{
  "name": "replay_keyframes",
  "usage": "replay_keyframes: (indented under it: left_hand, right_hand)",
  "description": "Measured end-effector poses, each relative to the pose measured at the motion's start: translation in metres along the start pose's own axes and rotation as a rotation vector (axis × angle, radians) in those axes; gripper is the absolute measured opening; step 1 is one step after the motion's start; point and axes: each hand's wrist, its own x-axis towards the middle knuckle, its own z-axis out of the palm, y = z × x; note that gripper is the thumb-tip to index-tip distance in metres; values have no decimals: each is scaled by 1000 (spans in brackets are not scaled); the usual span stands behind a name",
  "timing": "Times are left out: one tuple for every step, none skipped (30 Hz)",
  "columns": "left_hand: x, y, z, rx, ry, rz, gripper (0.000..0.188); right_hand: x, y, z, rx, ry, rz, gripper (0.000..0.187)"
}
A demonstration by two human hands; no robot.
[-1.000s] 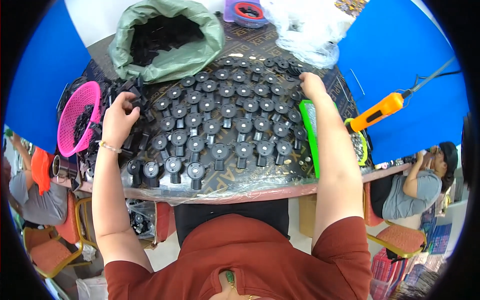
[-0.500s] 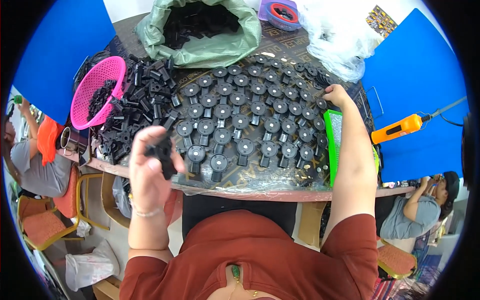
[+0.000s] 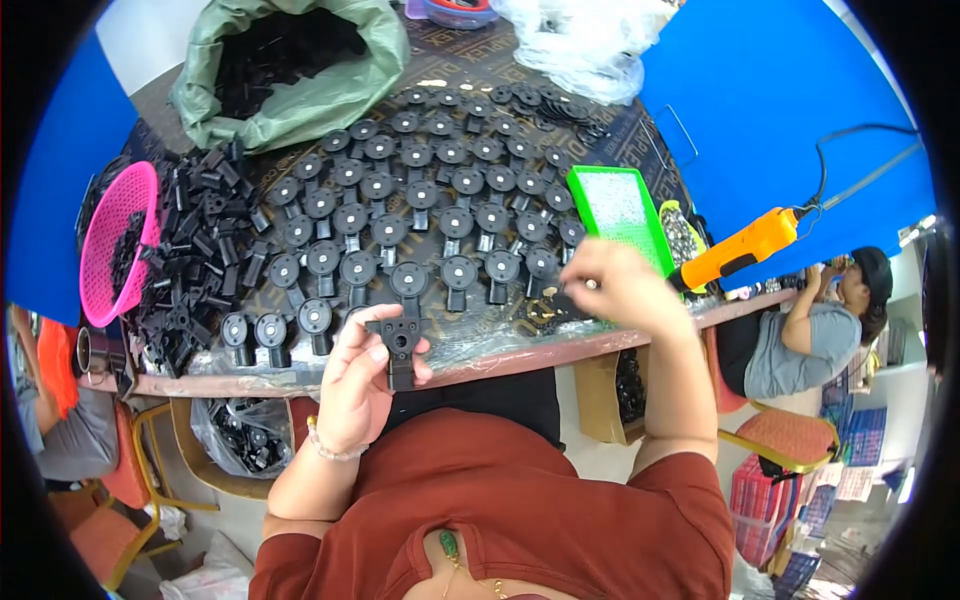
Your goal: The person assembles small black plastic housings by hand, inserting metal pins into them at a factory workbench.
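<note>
My left hand (image 3: 352, 388) grips a small black plastic part (image 3: 401, 352) upright near the table's front edge; its face shows a few holes. Just right of it, my right hand (image 3: 632, 288) is closed over the near end of a green tray (image 3: 576, 190). Between its fingertips a small pale spot shows, too small to name. Rows of round black discs on short stems (image 3: 457, 271), each with a silvery centre, cover the table beyond both hands. A stack of loose black discs (image 3: 560, 108) lies at the far right of the rows.
An orange electric screwdriver (image 3: 740, 248) hangs by the right wrist, its cord trailing right. Left stand a heap of black parts (image 3: 195, 290) and a pink basket (image 3: 95, 250). Behind are a green sack (image 3: 205, 60) and clear plastic bags (image 3: 580, 50). Another person (image 3: 815, 330) sits at far right.
My right hand has come from the far right of the disc rows to the tray's near end. My left hand has lowered and turned the black part upright. The whole view has shifted.
</note>
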Motion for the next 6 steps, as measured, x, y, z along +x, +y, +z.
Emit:
replay_keyframes:
  left_hand:
    - [4, -4, 5, -7, -12, -37, 43]
    - [8, -10, 7, -27, -55, -54, 42]
    - [11, -15, 13, -23, -44, -79, 43]
    - [13, -20, 18, -20, -31, -104, 43]
    - [15, -26, 17, -31, -58, -128, 43]
    - [15, -29, 19, -33, -64, -137, 43]
  right_hand:
    - [-19, -4, 13, -19, -24, 29, 11]
    - [-35, -4, 29, -82, -3, 55, 12]
    - [-48, 5, 47, -133, 35, 20, 14]
    - [-57, 8, 59, -185, 71, -17, 17]
    - [-66, 7, 63, -37, 99, 7, 23]
    - [-75, 8, 63, 97, 79, 104, 24]
